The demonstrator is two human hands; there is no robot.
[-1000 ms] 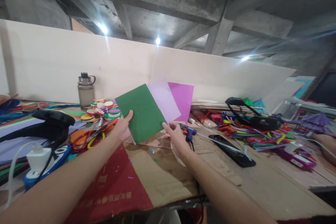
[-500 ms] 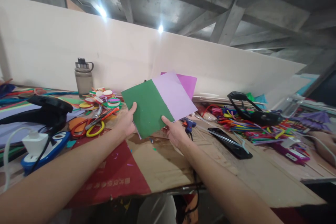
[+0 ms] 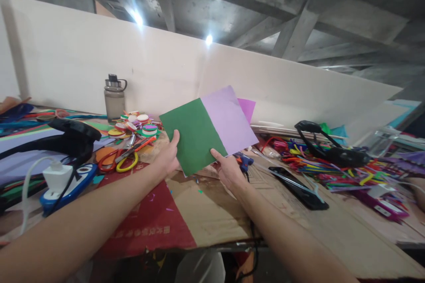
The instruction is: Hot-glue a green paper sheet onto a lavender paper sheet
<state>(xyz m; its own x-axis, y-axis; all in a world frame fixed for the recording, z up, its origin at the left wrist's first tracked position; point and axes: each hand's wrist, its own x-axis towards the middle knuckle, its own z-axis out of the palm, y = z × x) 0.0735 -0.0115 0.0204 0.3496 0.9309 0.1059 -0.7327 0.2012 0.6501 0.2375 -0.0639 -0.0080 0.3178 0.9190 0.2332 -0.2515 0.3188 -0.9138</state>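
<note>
A green sheet is held up above the table, with a pale lilac sheet partly behind it and a corner of a magenta sheet at the back. My left hand grips the green sheet's left edge, thumb on its front. At the lower right corner, my right hand pinches the sheets, its thumb on the green face. The fingers behind the paper are mostly hidden.
Scissors, ribbon rolls and a bottle stand or lie left. A blue glue gun, a phone and colourful pipe cleaners lie right. A power strip sits front left; another person's arm shows far right.
The whole view has shifted, so the scene appears further right. Less of the magenta sheet shows behind the lilac one. Both hands keep their hold on the paper.
</note>
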